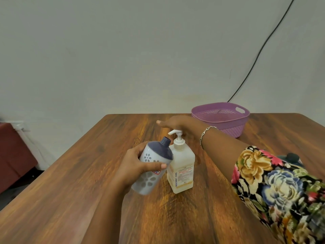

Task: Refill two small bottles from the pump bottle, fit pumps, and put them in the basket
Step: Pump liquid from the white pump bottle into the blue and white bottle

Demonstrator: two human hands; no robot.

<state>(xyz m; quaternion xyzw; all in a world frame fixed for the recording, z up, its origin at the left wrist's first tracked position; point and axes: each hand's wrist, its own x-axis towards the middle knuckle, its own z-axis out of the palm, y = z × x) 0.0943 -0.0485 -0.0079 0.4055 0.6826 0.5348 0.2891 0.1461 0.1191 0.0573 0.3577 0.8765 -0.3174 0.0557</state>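
My left hand (pixel 136 166) grips a small white bottle (pixel 151 166) with grey flower prints and a dark blue top, tilted so its open neck points toward the pump spout. The large pump bottle (pixel 181 166), cream-coloured with orange print, stands upright on the wooden table (pixel 88 173) just right of it. My right hand (pixel 177 123) hovers flat just above and behind the white pump head, fingers stretched out; whether it touches the pump I cannot tell. The purple basket (pixel 228 127) stands at the table's far right with nothing visible in it.
A dark object (pixel 292 158) shows partly behind my right floral sleeve. A black cable (pixel 260 50) runs down the wall behind the basket. A dark red piece of furniture (pixel 12 155) stands left of the table.
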